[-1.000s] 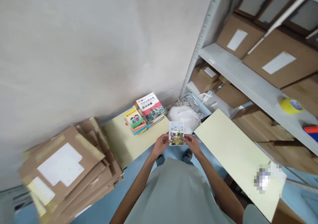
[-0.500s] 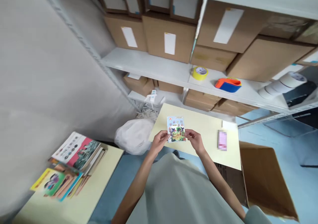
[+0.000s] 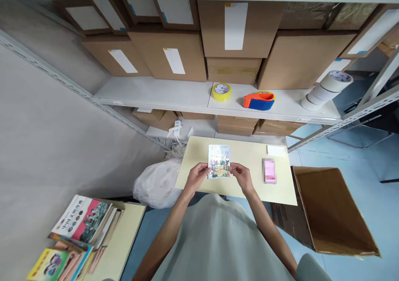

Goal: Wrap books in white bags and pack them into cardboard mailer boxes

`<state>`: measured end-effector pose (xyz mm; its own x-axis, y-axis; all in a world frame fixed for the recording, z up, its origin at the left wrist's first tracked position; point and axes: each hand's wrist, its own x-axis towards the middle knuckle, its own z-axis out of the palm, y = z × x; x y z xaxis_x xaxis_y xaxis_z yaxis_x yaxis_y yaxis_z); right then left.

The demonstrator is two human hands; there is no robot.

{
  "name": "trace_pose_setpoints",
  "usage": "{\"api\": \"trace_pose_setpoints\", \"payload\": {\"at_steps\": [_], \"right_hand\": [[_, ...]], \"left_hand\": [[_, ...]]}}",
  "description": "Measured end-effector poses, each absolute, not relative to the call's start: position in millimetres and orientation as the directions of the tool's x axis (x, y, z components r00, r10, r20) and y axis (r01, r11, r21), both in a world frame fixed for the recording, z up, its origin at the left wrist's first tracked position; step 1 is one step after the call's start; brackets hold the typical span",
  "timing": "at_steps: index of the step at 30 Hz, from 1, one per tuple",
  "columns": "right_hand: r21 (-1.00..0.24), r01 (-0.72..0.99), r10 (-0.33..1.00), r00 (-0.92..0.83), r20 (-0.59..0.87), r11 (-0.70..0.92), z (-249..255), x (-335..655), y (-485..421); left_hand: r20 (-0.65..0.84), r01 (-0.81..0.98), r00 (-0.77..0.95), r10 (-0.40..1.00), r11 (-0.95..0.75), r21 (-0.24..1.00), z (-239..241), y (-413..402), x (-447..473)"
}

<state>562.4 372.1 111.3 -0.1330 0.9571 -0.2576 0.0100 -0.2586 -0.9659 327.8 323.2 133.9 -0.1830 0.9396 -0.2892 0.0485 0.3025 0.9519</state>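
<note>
A small picture book with trees and birds on its pale blue cover is held up in front of me, over the cream table. My left hand pinches its left edge, thumb on the cover. On the opposite edge, my right hand grips it the same way. Farther right on the tabletop lies a pink, blurred-out item, with a small white box or pad behind it.
Stacked books occupy a side table at lower left. A white plastic bag sits beside my table; an open cardboard box stands on the right. The shelf ahead holds yellow tape, a tape dispenser, white rolls and cartons.
My view has swung round and levelled, so the shelf and table appear straighter and shifted left. Both hands keep hold of the book, its cover now catching more glare.
</note>
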Motion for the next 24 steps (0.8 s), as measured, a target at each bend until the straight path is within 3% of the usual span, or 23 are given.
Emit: {"api": "trace_pose_setpoints", "payload": {"at_steps": [7, 11, 14, 18, 24], "right_hand": [[-0.971, 0.025, 0.964, -0.118, -0.238, -0.236, 106.4, 556.6, 375.4], [-0.952, 0.295, 0.997, 0.009, -0.079, -0.078, 112.9, 543.5, 372.2], [-0.913, 0.409, 0.998, -0.046, -0.035, -0.013, 121.3, 526.7, 369.6], [-0.923, 0.384, 0.98, -0.175, -0.093, -0.019, 131.4, 503.3, 366.7], [-0.916, 0.401, 0.987, -0.141, -0.081, -0.018, 141.9, 494.4, 370.0]], "left_hand": [[-0.33, -0.008, -0.152, 0.932, 0.333, 0.943, 135.3, 329.0, 325.3], [-0.354, -0.059, -0.187, 0.916, 0.35, 0.935, 132.9, 328.9, 327.7], [-0.308, -0.019, -0.266, 0.913, 0.315, 0.949, 129.9, 330.2, 336.1], [-0.244, 0.048, -0.273, 0.931, 0.267, 0.963, 127.7, 328.1, 356.3], [-0.18, 0.12, -0.24, 0.954, 0.213, 0.97, 131.5, 318.5, 371.9]]}}
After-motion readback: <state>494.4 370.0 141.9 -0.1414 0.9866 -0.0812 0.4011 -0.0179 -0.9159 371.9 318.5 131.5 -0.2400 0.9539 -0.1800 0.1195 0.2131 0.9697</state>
